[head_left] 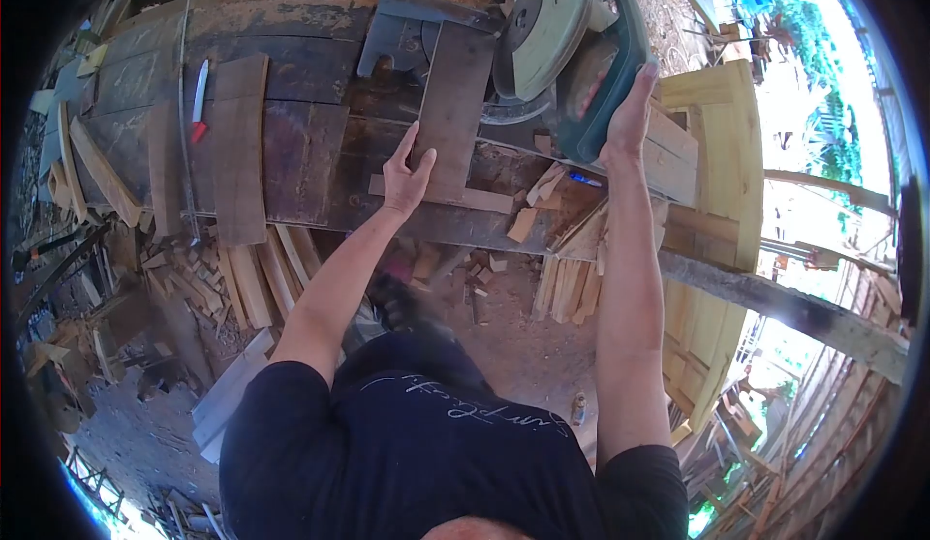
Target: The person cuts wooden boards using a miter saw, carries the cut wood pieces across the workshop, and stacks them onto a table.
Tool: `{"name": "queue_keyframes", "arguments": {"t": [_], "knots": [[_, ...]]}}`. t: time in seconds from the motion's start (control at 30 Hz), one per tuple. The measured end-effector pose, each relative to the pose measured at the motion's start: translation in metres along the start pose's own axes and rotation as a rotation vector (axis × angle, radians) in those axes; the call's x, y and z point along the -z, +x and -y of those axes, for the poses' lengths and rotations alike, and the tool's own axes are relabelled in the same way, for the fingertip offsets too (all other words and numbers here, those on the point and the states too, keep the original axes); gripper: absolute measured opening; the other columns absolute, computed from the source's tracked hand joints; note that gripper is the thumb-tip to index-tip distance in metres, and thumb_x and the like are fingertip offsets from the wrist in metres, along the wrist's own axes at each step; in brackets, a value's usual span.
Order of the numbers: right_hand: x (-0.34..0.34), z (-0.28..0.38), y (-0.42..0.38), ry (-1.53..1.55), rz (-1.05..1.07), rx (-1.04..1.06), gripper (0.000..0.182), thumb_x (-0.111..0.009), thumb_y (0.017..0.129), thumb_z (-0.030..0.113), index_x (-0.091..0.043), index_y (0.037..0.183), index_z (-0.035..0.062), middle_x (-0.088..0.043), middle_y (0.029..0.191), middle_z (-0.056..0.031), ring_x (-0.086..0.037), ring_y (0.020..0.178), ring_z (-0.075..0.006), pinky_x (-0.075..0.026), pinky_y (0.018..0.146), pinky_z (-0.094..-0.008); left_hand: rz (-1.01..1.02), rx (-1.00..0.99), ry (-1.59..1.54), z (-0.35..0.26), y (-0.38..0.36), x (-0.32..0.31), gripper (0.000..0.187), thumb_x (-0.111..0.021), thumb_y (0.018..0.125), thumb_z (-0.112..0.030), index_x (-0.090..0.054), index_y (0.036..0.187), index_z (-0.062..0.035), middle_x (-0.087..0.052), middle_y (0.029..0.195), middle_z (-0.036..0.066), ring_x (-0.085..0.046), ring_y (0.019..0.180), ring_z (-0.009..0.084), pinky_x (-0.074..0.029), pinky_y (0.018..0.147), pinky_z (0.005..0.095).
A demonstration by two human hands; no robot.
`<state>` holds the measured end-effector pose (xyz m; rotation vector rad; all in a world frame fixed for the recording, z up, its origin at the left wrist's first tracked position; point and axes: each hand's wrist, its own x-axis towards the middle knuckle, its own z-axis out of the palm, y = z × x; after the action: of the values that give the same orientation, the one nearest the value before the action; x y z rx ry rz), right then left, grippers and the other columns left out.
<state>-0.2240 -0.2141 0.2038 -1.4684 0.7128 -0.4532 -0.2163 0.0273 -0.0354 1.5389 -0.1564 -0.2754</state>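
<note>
My left hand (405, 180) grips the lower left edge of a dark wooden board (452, 104), its thumb on top and a finger along the side. The board lies on the bench with its far end by a metal fence (426, 9). On the right stands a green Makita chop saw (547, 31), its pale round guard just beside the board. My right hand (630, 119) is wrapped round the saw's dark green handle (620, 65), and fingertips show through the handle opening. A thin wood strip (446, 194) lies crosswise by the board's near end.
Left on the bench (310, 75) lie more boards (239, 143) and a white-and-red tool (201, 104). Offcuts (523, 222) and a blue object (586, 180) sit near the front edge. Yellowish wooden frames (722, 153) stand at right. Wood scraps (194, 283) cover the ground at left.
</note>
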Motion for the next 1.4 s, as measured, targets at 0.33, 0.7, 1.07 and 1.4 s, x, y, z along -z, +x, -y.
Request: {"name": "queue_keyframes", "arguments": {"t": [0.33,0.7,1.07,1.4], "knots": [[-0.001,0.002,0.000,0.052,-0.015,0.011,0.073,-0.035,0.094,0.071,-0.056,0.088,0.0016,-0.055,0.062,-0.0086,-0.055,0.051,-0.0180,-0.047,0.047,-0.0311,-0.005,-0.015,0.006,-0.003,0.000,-0.001,0.057,-0.068,0.088,-0.016,-0.049,0.141,-0.0042,-0.065,0.124,0.017,-0.062,0.114,0.0194,-0.045,0.099,0.0316],[-0.001,-0.015,-0.003,0.045,-0.017,0.050,0.073,-0.034,0.094,0.070,-0.056,0.087,0.0008,-0.055,0.062,-0.0086,-0.055,0.052,-0.0176,-0.047,0.048,-0.0311,0.010,-0.009,0.032,-0.002,-0.001,-0.001,0.057,-0.068,0.091,-0.019,-0.048,0.142,-0.0058,-0.063,0.127,0.013,-0.059,0.113,0.0166,-0.044,0.099,0.0302],[0.000,-0.025,-0.006,0.059,-0.009,0.073,0.072,-0.034,0.096,0.068,-0.056,0.089,0.0004,-0.057,0.064,-0.0095,-0.057,0.052,-0.0182,-0.048,0.049,-0.0313,0.011,0.005,0.013,-0.005,-0.001,-0.002,0.057,-0.068,0.091,-0.017,-0.048,0.142,-0.0046,-0.062,0.128,0.012,-0.058,0.114,0.0156,-0.044,0.100,0.0298],[-0.001,-0.038,-0.008,0.079,-0.008,0.090,0.070,-0.034,0.097,0.066,-0.055,0.090,0.0001,-0.057,0.064,-0.0101,-0.056,0.052,-0.0184,-0.047,0.049,-0.0312,0.005,-0.019,0.005,0.004,0.001,-0.001,0.056,-0.067,0.089,-0.015,-0.049,0.140,-0.0029,-0.064,0.125,0.017,-0.060,0.117,0.0202,-0.044,0.101,0.0310]]}}
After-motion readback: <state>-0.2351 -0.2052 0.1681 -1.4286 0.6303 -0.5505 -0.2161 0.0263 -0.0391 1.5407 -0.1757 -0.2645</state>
